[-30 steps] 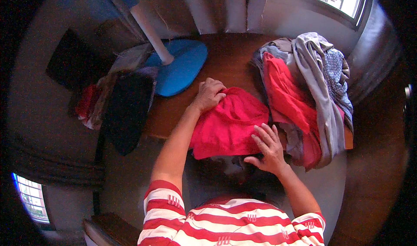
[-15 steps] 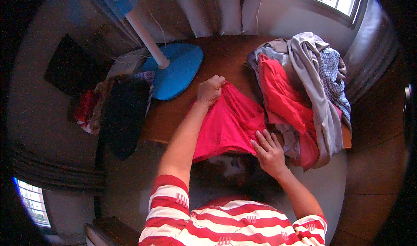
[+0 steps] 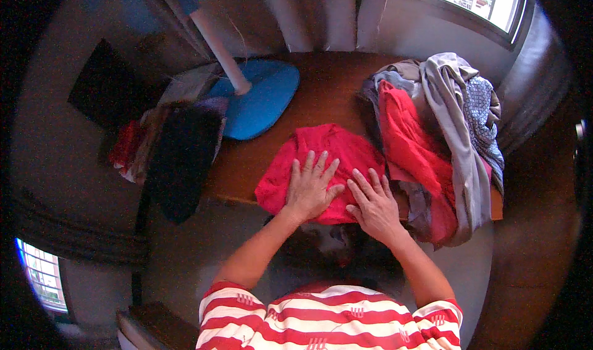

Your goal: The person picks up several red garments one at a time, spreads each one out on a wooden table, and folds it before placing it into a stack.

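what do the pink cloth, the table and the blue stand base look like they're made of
Pink cloth: matte, pliable fabric, judging by its wrinkles; fibre unclear.
Table: probably wood or wood-look laminate, low sheen, from its reddish-brown surface.
Blue stand base: likely plastic, smooth, evenly coloured; possibly painted metal.

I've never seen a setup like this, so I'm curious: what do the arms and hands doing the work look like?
They're human: the left hand and right hand are ungloved. Both forearms are bare below short sleeves with red and white stripes and small reddish printed marks.
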Demonstrator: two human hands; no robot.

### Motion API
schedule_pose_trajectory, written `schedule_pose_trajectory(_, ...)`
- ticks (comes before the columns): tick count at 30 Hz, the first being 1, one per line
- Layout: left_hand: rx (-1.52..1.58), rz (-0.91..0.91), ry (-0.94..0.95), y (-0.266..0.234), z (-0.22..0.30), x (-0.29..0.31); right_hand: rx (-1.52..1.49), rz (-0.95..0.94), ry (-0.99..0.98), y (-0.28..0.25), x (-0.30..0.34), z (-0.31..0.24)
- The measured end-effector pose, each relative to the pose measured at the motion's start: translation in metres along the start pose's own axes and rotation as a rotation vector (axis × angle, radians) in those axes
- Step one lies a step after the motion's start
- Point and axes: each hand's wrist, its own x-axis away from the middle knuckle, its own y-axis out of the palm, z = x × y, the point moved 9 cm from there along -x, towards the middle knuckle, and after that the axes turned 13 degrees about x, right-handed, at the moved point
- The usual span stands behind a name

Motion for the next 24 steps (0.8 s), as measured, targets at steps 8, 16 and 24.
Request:
schedule_pose_trajectory(8, -0.088, -0.176, -0.181, -0.008, -0.065, 0.032, 0.072, -0.209, 0.247, 0.016, 0.008, 0.014)
schedule_pose_trajectory(16, -0.161, -0.162, -0.357, -0.022, -0.106, 0.038, 0.101, -0.226, 0.274, 0.021, 0.018, 0.02)
schedule_pose_trajectory(24, -0.042, 0.614, -0.278, -0.097, -0.116, 0.115, 0.071, -0.197, 0.238, 0.019, 0.02, 0.022)
